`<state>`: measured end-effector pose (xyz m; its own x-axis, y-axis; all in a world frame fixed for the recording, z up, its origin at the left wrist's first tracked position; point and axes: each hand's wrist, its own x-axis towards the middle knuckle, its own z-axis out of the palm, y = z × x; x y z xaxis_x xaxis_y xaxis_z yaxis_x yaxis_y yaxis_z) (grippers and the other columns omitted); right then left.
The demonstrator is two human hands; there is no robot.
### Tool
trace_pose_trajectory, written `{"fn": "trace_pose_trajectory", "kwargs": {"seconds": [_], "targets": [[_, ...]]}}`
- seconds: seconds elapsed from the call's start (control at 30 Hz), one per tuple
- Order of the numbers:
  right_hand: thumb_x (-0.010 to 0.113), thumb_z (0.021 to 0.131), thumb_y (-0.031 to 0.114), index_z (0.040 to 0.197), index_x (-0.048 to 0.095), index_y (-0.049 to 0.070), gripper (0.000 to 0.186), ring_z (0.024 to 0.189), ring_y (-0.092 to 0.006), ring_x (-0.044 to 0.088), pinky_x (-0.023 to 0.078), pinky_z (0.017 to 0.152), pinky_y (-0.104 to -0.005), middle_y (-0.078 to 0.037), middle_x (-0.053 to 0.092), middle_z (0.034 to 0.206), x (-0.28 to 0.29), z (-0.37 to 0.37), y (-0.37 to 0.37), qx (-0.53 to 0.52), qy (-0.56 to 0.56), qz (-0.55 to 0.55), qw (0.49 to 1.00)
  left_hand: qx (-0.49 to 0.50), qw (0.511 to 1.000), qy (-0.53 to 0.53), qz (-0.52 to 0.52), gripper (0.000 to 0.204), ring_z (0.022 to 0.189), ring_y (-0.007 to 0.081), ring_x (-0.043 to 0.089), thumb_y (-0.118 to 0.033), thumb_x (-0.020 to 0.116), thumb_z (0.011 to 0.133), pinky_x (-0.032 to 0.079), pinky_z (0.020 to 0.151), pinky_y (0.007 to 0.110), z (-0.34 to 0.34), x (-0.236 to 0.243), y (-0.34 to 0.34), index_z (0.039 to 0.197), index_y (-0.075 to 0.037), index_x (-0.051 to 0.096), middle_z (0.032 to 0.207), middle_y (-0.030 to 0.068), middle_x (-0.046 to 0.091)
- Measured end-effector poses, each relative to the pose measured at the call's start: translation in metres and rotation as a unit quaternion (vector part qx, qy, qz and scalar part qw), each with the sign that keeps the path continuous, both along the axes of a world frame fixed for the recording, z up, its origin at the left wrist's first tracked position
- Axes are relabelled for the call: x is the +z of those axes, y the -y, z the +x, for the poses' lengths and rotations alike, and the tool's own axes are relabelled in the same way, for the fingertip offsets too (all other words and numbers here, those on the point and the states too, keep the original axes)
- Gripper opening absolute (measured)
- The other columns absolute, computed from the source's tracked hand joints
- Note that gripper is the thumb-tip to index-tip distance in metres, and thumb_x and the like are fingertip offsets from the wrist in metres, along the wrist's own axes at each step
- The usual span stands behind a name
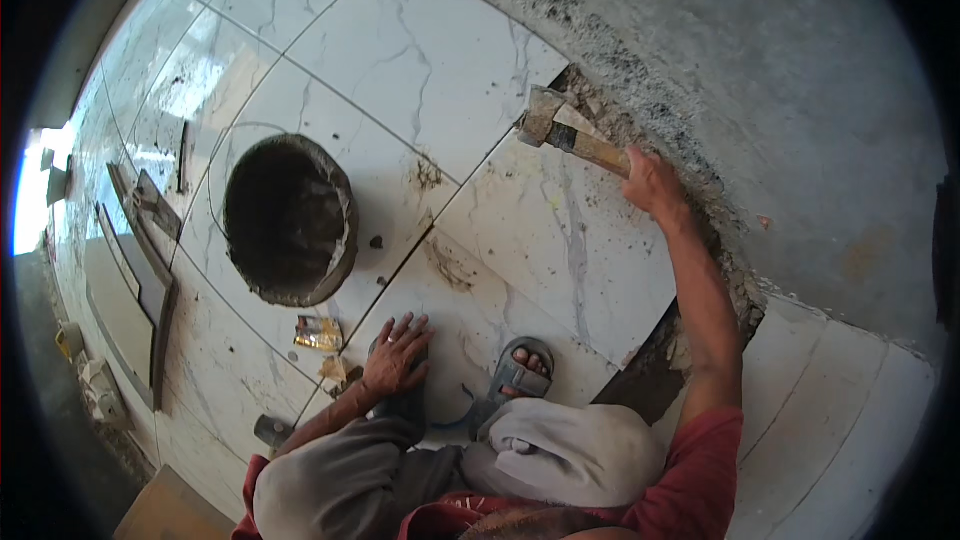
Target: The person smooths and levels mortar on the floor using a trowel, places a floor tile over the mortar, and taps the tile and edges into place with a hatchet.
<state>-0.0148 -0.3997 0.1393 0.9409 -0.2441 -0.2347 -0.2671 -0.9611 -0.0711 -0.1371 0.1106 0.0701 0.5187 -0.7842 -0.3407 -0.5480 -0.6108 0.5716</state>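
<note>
My right hand (652,183) is wrapped round the wooden handle of a hammer (595,151). The hammer's dusty head is over the corner of a white, grey-veined floor tile (570,250), close to the rough wall edge; whether it touches the tile I cannot tell. My left hand (397,355) is down by my left foot, fingers spread, holding nothing. A narrow gap of broken mortar (655,365) runs between that tile and the wall side. My right foot, in a grey sandal (522,372), is on the tiled floor.
A mortar-crusted black bucket (290,220) stands left of centre. Below it are a shiny wrapper (318,333) and a small dark block (272,430). Cut tile pieces (120,290) lie far left. Bare grey wall (800,90) rises at the right. A cardboard box (175,510) is lower left.
</note>
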Motion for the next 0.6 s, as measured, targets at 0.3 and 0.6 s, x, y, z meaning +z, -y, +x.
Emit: {"fn": "trace_pose_trajectory", "kwargs": {"seconds": [0.3,0.6], "targets": [[0.053,0.078,0.009,0.104,0.063,0.002,0.028,0.091,-0.0404,0.065,0.053,0.078,-0.0462,-0.026,0.066,0.095,-0.008,-0.001,0.016,-0.024,-0.042,-0.043,0.998,-0.002,1.000,0.000,0.003,0.064,0.143,0.0309,0.019,-0.036,0.058,0.086,0.013,0.115,0.051,0.004,-0.005,0.003,0.142,-0.013,0.037,0.153,0.0091,0.027],[0.053,0.077,0.009,0.109,0.060,0.002,0.033,0.095,-0.0402,0.063,0.050,0.081,-0.0487,-0.026,0.065,0.098,-0.011,-0.015,0.045,-0.072,-0.051,-0.009,0.996,-0.008,1.000,-0.008,0.007,0.065,0.143,0.0312,0.020,-0.036,0.058,0.085,0.013,0.115,0.051,0.002,0.001,0.006,0.142,-0.013,0.038,0.153,0.0093,0.027]]}}
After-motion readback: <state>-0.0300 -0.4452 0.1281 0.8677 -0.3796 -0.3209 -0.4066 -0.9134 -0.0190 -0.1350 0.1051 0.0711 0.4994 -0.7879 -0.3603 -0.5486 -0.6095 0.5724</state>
